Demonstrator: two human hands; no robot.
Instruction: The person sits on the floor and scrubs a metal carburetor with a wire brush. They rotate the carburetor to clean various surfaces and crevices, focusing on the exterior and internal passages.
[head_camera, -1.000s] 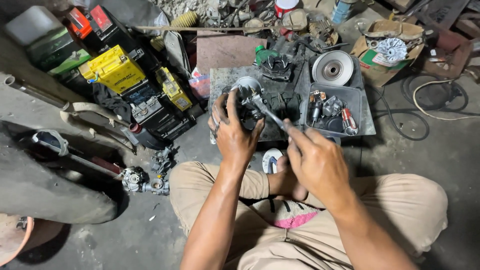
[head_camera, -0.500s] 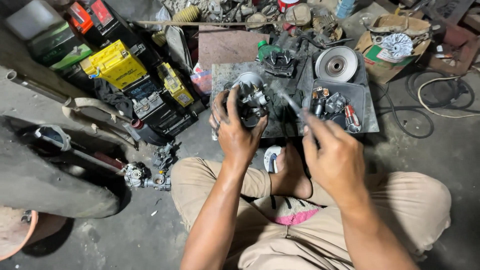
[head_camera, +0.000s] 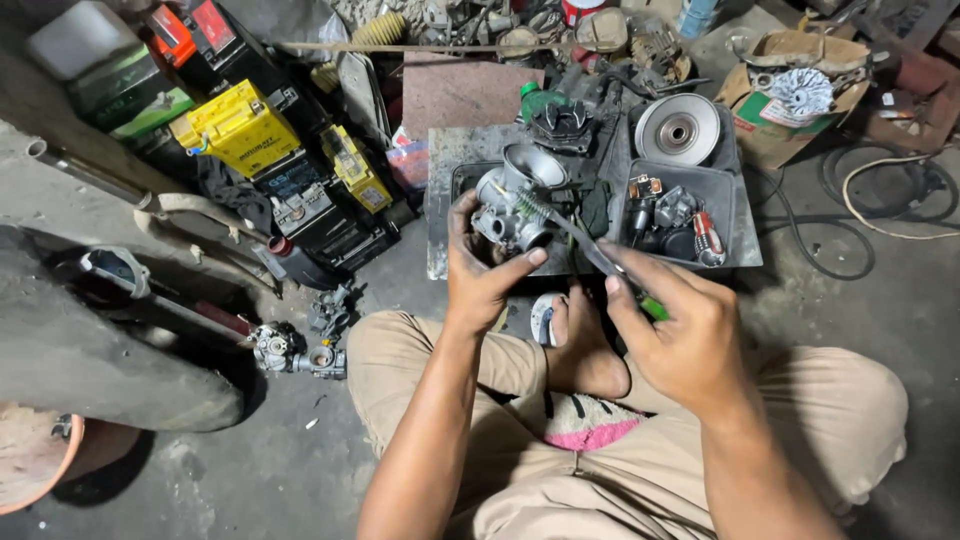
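The left hand (head_camera: 485, 270) covers the near side of the carburetor (head_camera: 515, 205), so that face can't be seen. The tool (head_camera: 580, 245) runs into the right hand (head_camera: 685, 335), and its handle is mostly buried there. The small parts in the grey tray (head_camera: 740, 215) are too jumbled to tell apart. An orange tub (head_camera: 30, 465) is cut off at the lower left edge, and the cluttered pile (head_camera: 520, 25) is cropped along the top, perhaps scrap.

The carburettor (head_camera: 515, 205) is dull grey cast metal with a smooth, brighter bore. A slim metal tool (head_camera: 575, 238) has a glossy green plastic handle. The pulley disc (head_camera: 678, 128) is polished metal; the floor (head_camera: 880, 300) is rough, grimy concrete.
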